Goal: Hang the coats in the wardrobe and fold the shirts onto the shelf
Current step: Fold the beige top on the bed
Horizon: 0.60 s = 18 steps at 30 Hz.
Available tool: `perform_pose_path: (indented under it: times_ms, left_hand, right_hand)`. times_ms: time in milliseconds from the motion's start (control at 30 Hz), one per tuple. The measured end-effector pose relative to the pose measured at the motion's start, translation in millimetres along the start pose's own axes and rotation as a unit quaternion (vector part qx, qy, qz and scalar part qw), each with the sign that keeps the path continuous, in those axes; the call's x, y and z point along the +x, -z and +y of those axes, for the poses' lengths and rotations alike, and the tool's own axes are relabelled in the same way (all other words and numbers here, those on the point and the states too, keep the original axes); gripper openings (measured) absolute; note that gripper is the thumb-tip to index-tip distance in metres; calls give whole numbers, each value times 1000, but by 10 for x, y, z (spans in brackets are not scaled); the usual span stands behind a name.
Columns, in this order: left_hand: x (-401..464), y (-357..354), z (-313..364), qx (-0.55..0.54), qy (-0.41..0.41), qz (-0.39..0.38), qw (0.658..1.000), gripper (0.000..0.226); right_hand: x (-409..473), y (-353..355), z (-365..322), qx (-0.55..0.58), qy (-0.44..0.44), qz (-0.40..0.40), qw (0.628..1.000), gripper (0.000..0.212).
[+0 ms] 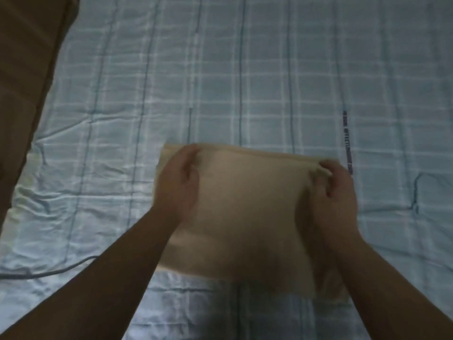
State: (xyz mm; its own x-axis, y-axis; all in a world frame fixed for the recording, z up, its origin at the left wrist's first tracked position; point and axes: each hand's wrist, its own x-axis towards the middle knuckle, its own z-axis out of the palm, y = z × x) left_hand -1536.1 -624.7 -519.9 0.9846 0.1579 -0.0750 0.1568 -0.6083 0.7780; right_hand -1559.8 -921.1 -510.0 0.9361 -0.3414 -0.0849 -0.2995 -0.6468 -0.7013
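Note:
A beige shirt point(247, 212), folded into a rough rectangle, lies on the bed in front of me. My left hand point(177, 182) grips its far left corner, fingers curled over the top edge. At the far right corner my right hand point(334, 192) pinches the fabric between thumb and fingers. The shirt's near edge hangs slightly over the front of the bed cover. The picture is dim and a little blurred.
The bed is covered by a light blue checked sheet point(245, 69) with wrinkles at the left. A brown surface point(27, 69) runs along the left side of the bed. A thin cable point(49, 272) lies on the sheet at the lower left.

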Motion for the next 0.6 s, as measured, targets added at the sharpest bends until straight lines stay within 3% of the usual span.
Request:
perform_pose_path:
  times_ms: [67, 100, 200, 433, 600]
  left_hand:
    - [-87, -123, -33, 154, -132, -44, 978, 41]
    - [-126, -176, -58, 219, -151, -69, 961, 47]
    - [-241, -278, -157, 347, -89, -114, 927, 59]
    - [-309, -296, -491, 431, -81, -103, 893, 59]
    - [-354, -234, -437, 406, -93, -112, 902, 59]
  right_hand:
    - [-145, -109, 47, -102, 103, -46, 988, 41]
    - [-197, -146, 71, -181, 133, -73, 972, 46]
    - [-313, -219, 145, -307, 142, -120, 933, 55]
    - [-302, -259, 601, -356, 113, -99, 922, 61]
    - [-330, -297, 611, -342, 116, -81, 929, 60]
